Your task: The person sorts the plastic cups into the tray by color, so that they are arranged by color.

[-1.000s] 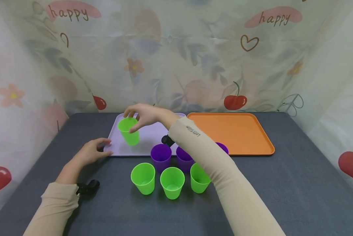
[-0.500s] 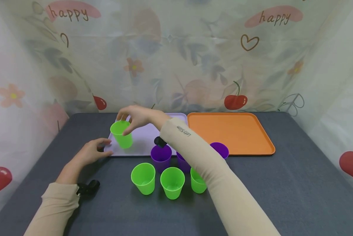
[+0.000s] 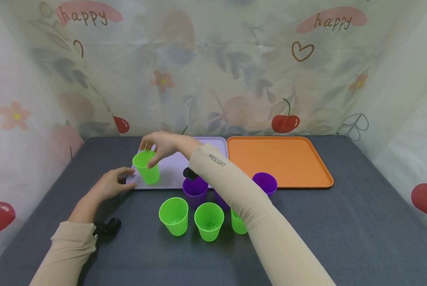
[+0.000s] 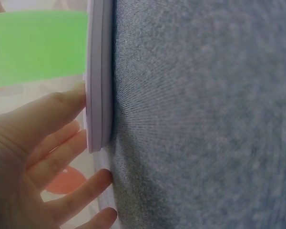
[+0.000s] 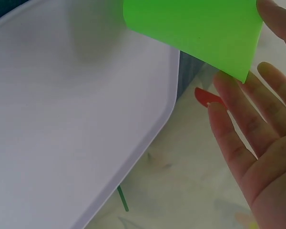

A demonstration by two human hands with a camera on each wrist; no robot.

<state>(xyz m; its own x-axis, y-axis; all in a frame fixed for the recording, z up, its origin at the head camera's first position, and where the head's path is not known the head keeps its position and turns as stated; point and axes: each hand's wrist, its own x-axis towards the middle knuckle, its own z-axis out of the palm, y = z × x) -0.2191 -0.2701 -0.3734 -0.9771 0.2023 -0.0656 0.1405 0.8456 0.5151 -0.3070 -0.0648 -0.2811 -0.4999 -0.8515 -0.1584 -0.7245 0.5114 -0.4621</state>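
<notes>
My right hand [image 3: 163, 143] holds a light green cup [image 3: 150, 174] by its rim, thumb on the near side and fingers behind. The cup stands roughly upright at the left end of the lavender tray [image 3: 177, 167]; whether its base touches the tray, I cannot tell. In the right wrist view, the cup [image 5: 195, 33] tapers toward the tray's surface. My left hand [image 3: 111, 182] grips the tray's front left corner, its thumb against the rim in the left wrist view.
Green cups [image 3: 209, 221] stand in a front row, with purple cups [image 3: 195, 192] behind them, partly hidden by the right sleeve [image 3: 242, 194]. An orange tray [image 3: 277, 163] lies right of the lavender one. A printed cloth [image 3: 206, 79] hangs behind the table.
My right hand has carried the green cup left and then down toward the lavender tray. My left hand has stayed at the tray's corner.
</notes>
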